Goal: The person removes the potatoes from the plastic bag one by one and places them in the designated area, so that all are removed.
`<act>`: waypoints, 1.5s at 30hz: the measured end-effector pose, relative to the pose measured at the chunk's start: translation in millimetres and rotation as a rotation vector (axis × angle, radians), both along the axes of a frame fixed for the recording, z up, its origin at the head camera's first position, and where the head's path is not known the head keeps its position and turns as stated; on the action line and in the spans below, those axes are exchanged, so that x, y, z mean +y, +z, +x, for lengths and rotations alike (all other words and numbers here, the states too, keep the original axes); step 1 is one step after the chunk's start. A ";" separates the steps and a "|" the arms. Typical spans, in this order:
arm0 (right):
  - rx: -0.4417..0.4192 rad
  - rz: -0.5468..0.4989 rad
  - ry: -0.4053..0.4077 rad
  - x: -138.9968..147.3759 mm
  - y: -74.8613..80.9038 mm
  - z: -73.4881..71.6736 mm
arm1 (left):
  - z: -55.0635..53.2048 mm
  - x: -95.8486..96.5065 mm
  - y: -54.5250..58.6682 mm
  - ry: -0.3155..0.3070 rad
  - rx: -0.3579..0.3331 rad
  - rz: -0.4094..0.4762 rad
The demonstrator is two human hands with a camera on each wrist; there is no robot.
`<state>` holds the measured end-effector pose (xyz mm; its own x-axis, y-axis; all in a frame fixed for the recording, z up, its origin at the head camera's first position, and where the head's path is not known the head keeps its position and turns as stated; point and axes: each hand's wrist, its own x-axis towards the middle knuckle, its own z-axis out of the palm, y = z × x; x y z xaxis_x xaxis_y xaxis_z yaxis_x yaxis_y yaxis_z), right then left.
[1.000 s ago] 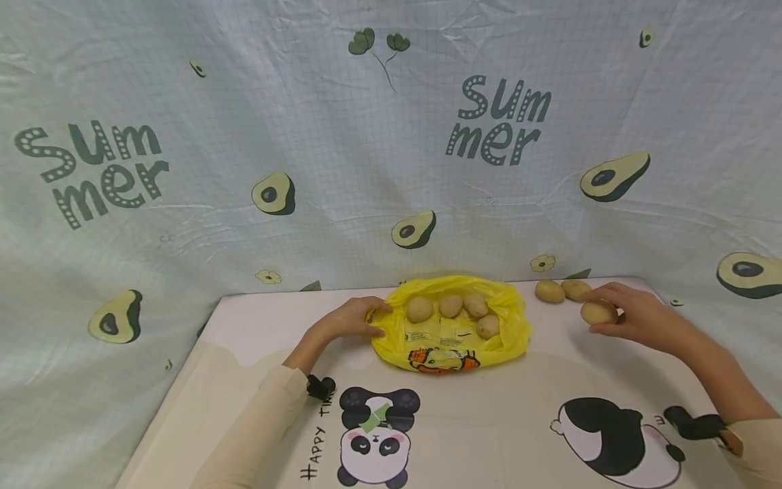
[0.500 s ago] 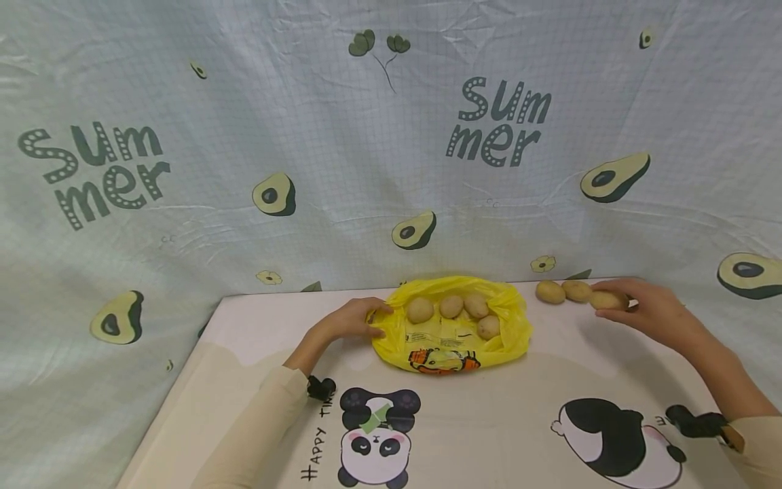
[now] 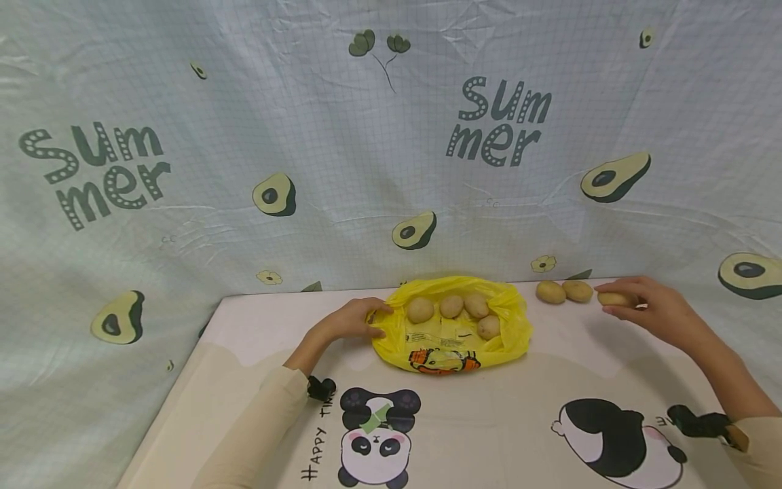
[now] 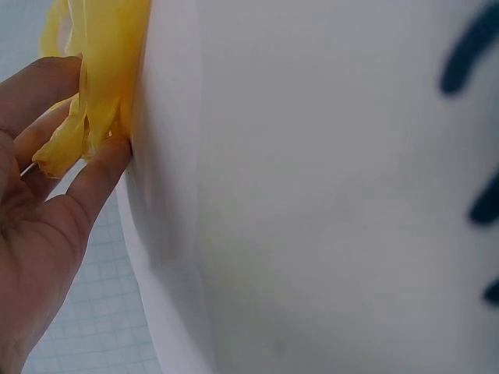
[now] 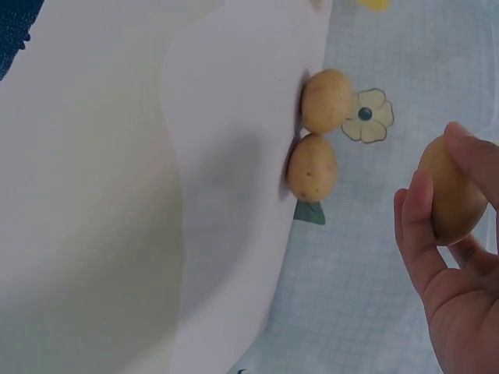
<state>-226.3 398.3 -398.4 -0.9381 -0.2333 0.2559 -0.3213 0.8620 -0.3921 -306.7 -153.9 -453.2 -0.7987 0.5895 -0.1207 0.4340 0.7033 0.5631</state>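
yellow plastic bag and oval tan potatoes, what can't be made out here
Yellow plastic bag: head view, its fine print is too small to read; left wrist view, the top edge cuts it off.
Held oval tan potato: right wrist view, bare right hand covers part of its surface.

Backdrop cloth (image 3: pixel 342 136), pale, gridded: bears printed avocados (image 3: pixel 273 193), flowers (image 3: pixel 542 263), "summer" lettering (image 3: pixel 499 122). Table (image 3: pixel 489 421), pale-topped: bears panda print (image 3: pixel 375 445), "Happy" lettering (image 3: pixel 313 454) beside it; second black-and-white animal print (image 3: pixel 623 435) lies farther right.

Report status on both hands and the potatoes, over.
Left hand gripping edge of yellow bag. Right hand holding one potato. Four potatoes in bag. Two more potatoes on table between bag and right hand.
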 end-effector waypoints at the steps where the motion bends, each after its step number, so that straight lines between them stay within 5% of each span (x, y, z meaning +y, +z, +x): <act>1: 0.002 -0.010 -0.002 0.9 -0.5 0.1 | 0.0 0.0 -0.1 0.001 0.001 0.000; 30: 0.019 0.007 -0.122 16.7 -21.4 -23.6 | -1.1 -0.3 -2.4 0.020 -0.024 0.019; 45: -0.051 0.017 -0.166 31.0 -37.6 -41.2 | -2.6 0.3 -2.1 0.021 -0.023 -0.008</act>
<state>-267.5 429.3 -436.0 -0.9759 -0.0776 0.2041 -0.1537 0.9081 -0.3895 -309.2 -153.6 -455.4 -0.8079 0.5714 -0.1438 0.4057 0.7165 0.5675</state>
